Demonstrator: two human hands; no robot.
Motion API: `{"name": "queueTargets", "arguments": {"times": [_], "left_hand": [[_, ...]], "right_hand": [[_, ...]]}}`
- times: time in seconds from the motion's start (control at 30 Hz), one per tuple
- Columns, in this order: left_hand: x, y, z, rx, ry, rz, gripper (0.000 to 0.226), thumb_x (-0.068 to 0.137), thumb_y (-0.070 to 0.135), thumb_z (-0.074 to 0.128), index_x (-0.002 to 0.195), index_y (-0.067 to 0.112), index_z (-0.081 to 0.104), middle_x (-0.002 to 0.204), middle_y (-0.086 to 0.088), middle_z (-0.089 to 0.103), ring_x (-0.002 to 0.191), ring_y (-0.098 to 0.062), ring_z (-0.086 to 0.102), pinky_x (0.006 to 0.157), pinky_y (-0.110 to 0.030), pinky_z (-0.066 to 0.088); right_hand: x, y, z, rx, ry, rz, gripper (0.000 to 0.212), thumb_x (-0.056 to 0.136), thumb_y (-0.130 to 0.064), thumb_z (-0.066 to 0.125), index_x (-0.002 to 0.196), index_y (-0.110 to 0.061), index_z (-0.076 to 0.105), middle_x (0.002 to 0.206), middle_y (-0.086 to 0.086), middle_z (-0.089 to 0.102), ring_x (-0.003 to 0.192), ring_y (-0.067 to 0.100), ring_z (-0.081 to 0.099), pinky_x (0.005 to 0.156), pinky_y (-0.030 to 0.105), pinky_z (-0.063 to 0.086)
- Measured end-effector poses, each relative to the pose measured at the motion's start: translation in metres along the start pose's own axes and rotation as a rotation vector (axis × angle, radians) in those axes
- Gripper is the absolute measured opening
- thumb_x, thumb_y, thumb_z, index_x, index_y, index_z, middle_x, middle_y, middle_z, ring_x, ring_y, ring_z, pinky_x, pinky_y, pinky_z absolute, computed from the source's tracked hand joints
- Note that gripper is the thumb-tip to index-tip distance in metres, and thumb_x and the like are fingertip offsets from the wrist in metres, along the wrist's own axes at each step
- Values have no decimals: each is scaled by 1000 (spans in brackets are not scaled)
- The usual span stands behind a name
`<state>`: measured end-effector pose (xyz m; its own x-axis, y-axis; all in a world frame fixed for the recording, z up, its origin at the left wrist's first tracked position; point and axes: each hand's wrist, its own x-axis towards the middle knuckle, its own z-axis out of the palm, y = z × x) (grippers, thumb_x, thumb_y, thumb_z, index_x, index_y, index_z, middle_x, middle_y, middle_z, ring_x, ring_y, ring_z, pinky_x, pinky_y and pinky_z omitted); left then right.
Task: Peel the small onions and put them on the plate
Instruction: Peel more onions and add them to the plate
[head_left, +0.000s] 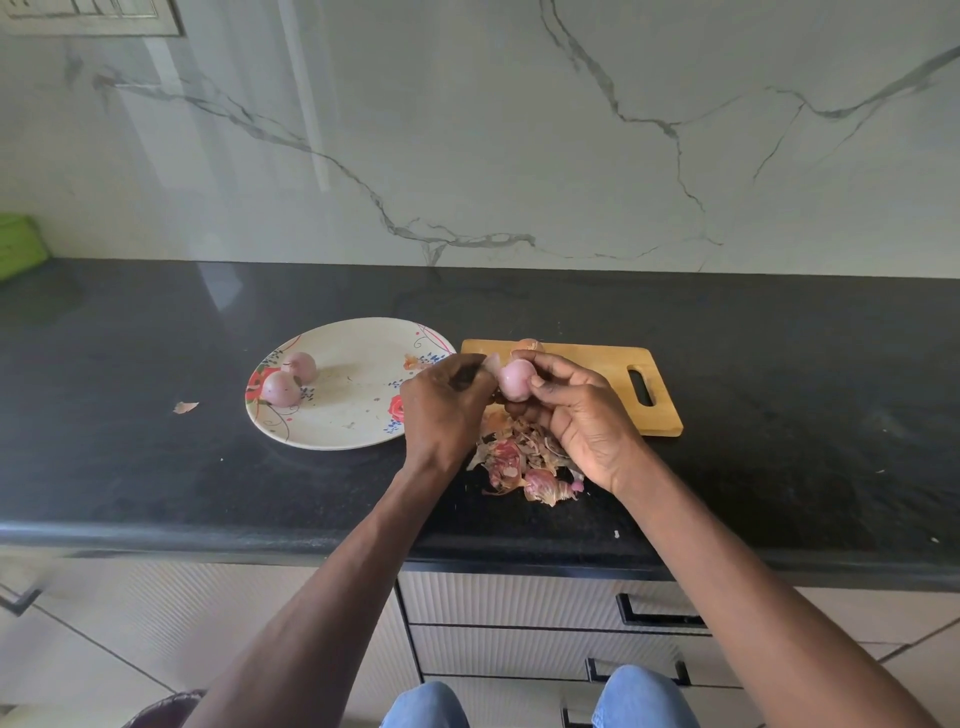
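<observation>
Onion in hand: small pale-pink peeled-looking onion (516, 380), held in the air just above the left end of the light wooden cutting board (582, 387), beside the plate.
Right hand (582, 421): fingers curled round the onion, thumb on top; probably to steady it for stripping.
Left hand (447, 400): fingertips pinch a thin flap of skin (492, 362) at the onion's left side; a peeling grip, I judge.
Peel heap (524, 462): papery brown-red skins lie on the black stone counter (156, 364) below the hands, so scraps fall clear of the plate.
Plate: round cream floral plate (358, 436) just left of the hands, within short reach.
Done pieces: two peeled pink onions (288, 379) touching, at the plate's left rim.
Stage: last skin coming off, placing not yet done.
</observation>
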<state>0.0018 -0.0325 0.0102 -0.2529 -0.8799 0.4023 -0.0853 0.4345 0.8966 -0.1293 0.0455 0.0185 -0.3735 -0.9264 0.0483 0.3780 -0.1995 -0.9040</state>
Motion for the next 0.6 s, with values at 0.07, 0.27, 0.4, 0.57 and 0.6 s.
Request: {"name": "queueTargets", "arguments": {"times": [0.07, 0.27, 0.4, 0.57, 0.6], "left_hand": [[2, -1, 0, 11, 27, -22, 16, 91, 17, 70, 102, 9, 79, 85, 0, 78, 77, -13, 75, 79, -41, 63], [5, -6, 0, 181, 23, 7, 26, 98, 13, 57, 117, 10, 75, 90, -7, 78, 67, -15, 68, 66, -25, 55], [5, -7, 3, 403, -21, 48, 33, 102, 8, 46, 125, 4, 70, 108, -20, 74, 83, -30, 66, 69, -30, 41], [2, -5, -1, 181, -48, 147, 28, 97, 15, 63, 122, 4, 71, 132, -9, 66, 113, -15, 67, 92, -18, 51], [0, -4, -2, 71, -88, 146, 32, 96, 17, 66, 126, 8, 69, 129, -6, 69, 112, -8, 67, 93, -17, 52]], "right_hand": [[1, 0, 0, 22, 6, 17, 30, 95, 9, 50, 119, 0, 65, 119, 22, 68, 100, 30, 70, 74, 31, 60], [1, -2, 0, 72, 17, 13, 30, 98, 10, 44, 117, 0, 64, 113, 16, 71, 100, 25, 70, 76, 31, 61], [1, -3, 0, 99, 13, 7, 33, 98, 8, 41, 117, -3, 66, 114, 9, 73, 99, 18, 71, 75, 28, 60], [4, 0, -2, 41, 91, -2, 28, 97, 4, 51, 115, -6, 69, 127, 16, 67, 106, 25, 68, 79, 30, 60], [4, 0, -2, 19, 106, -5, 27, 96, 3, 53, 113, -8, 71, 126, 16, 68, 106, 27, 68, 82, 31, 59]]}}
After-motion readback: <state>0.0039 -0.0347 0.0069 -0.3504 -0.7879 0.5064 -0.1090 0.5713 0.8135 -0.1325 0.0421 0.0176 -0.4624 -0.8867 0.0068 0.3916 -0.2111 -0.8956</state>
